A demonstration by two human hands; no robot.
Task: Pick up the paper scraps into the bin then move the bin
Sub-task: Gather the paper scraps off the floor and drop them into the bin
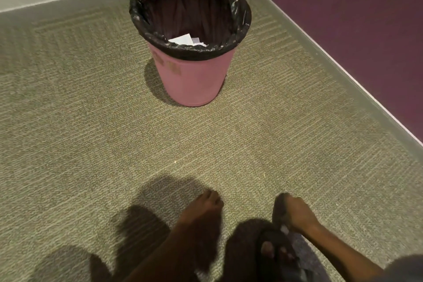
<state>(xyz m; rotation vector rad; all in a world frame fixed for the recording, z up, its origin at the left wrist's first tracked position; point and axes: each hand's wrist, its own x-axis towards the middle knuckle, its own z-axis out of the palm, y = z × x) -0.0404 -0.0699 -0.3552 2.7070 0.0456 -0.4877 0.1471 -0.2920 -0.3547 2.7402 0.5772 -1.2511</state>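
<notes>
Looks well along on the gathering half. Can see white paper scraps [187,40] lying inside the pink bin [192,80], low in its black liner [190,7], with the bin upright on the carpet floor [91,121] near the corner of the room. Hard to find any sizeable scrap left out on the carpet; only a tiny pale speck [175,162] between bin and hands, too small to name as paper. Down at the near edge, well apart from the bin: left hand [201,208] reaching low, fingers straight and loosely together, holding nothing visible; right hand [295,213] with fingers curled over, blurred, just beside a foot [272,250] in a dark slipper [265,234]. Just under that right hand, a small white bit [284,229], possibly a last scrap, though cannot tell whether pinched in the fingers or merely lying there. Judged from this: perhaps one last piece to drop in, then the whole second half left, namely taking hold of the bin and moving it, not yet begun, with neither hand near the rim.
</notes>
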